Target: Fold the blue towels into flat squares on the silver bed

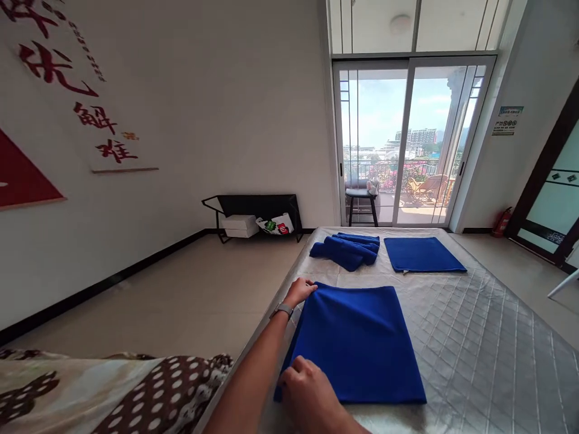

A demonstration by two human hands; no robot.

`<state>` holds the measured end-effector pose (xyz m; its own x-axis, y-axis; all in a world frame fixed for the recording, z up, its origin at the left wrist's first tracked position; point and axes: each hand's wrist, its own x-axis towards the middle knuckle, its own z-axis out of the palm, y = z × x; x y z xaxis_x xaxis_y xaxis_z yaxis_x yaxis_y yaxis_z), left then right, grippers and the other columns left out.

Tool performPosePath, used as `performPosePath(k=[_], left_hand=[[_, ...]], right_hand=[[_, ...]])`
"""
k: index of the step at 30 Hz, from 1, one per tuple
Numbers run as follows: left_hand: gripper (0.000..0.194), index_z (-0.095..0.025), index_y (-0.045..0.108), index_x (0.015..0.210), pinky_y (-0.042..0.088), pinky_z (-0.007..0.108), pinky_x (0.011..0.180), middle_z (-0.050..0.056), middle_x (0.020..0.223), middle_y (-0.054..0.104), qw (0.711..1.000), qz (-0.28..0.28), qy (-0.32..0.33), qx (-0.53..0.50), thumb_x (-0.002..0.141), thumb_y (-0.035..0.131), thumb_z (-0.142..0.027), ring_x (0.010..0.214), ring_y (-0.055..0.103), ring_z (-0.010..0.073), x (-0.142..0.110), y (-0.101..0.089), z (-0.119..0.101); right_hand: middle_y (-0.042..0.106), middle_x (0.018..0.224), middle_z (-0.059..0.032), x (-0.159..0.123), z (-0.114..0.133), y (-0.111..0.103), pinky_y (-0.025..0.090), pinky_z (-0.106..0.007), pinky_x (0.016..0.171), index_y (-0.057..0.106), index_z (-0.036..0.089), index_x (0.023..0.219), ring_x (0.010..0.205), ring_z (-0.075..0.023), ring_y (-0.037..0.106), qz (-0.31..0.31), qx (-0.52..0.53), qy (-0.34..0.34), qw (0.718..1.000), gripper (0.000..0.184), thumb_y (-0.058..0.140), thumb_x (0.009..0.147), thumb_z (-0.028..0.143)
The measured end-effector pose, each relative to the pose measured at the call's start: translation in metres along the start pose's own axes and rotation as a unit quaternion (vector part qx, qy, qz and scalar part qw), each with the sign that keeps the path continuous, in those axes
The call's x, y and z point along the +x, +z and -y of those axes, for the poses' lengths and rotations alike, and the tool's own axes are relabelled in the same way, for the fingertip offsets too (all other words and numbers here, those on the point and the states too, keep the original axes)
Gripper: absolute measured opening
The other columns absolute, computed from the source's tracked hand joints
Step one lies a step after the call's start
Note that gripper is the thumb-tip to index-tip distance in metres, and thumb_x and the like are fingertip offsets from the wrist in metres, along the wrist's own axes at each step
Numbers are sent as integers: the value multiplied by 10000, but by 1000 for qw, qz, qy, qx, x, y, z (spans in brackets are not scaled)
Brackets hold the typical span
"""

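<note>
A folded blue cloth (357, 343) lies nearly flat on a silvery quilted mattress (470, 325), with soft wrinkles near its far edge. My left hand (301, 292), a watch on its wrist, pinches the cloth's far left corner. At the near left corner, my right hand (307, 386) is closed with its fingers curled on the cloth's edge; its fingertips are partly hidden. Beyond it, a second blue cloth (423, 254) is folded into a neat flat square. To the left of that square, several blue cloths (348, 250) lie in a loose, crumpled heap.
A patterned brown and cream blanket (154, 392) is at the lower left. Against the wall stands a black rack (257, 208) with a white box (239, 225) and a bag (275, 225). A stool (362, 194) is by the sliding glass doors (409, 144).
</note>
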<state>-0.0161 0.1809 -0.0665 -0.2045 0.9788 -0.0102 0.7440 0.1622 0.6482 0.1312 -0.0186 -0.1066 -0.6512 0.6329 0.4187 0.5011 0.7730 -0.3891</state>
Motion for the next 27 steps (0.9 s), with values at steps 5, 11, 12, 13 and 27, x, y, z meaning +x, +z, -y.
performPosePath(k=[5, 11, 12, 13, 27], left_hand=[[147, -172, 754, 850, 508, 274, 750, 88, 926, 794, 999, -7, -16, 35, 788, 702, -295, 939, 722, 242, -7, 9, 27], [174, -167, 748, 907, 506, 258, 791, 90, 970, 795, 998, 3, -5, 57, 842, 645, -291, 962, 720, 220, -12, 7, 26], [186, -168, 745, 924, 503, 258, 793, 90, 982, 794, 998, 6, -4, 62, 851, 634, -299, 966, 718, 219, -16, 5, 25], [198, -169, 741, 936, 499, 259, 791, 92, 992, 792, 998, 9, -5, 69, 857, 627, -311, 968, 716, 220, -21, 3, 24], [332, -202, 671, 910, 472, 319, 781, 111, 968, 756, 981, 32, -103, 160, 911, 482, -475, 920, 711, 269, -228, 7, 53]], right_hand=[[707, 840, -25, -1, -1, 36, 428, -247, 554, 699, 205, 846, 749, -182, 645, 93, -63, 18, 993, 69, 730, 786, 192], [717, 878, -53, -4, 0, 36, 478, -259, 634, 715, 201, 877, 813, -202, 667, 102, -70, 38, 992, 49, 681, 843, 211], [717, 889, -61, -4, 1, 35, 486, -264, 649, 716, 197, 882, 827, -208, 670, 100, -65, 49, 992, 57, 678, 847, 221], [716, 899, -68, -4, 1, 34, 494, -271, 666, 716, 193, 887, 841, -214, 672, 99, -59, 56, 992, 69, 678, 847, 235], [775, 884, -27, 25, -26, -48, 442, -229, 679, 771, 223, 860, 799, -165, 693, 167, 45, 60, 983, 220, 557, 911, 200]])
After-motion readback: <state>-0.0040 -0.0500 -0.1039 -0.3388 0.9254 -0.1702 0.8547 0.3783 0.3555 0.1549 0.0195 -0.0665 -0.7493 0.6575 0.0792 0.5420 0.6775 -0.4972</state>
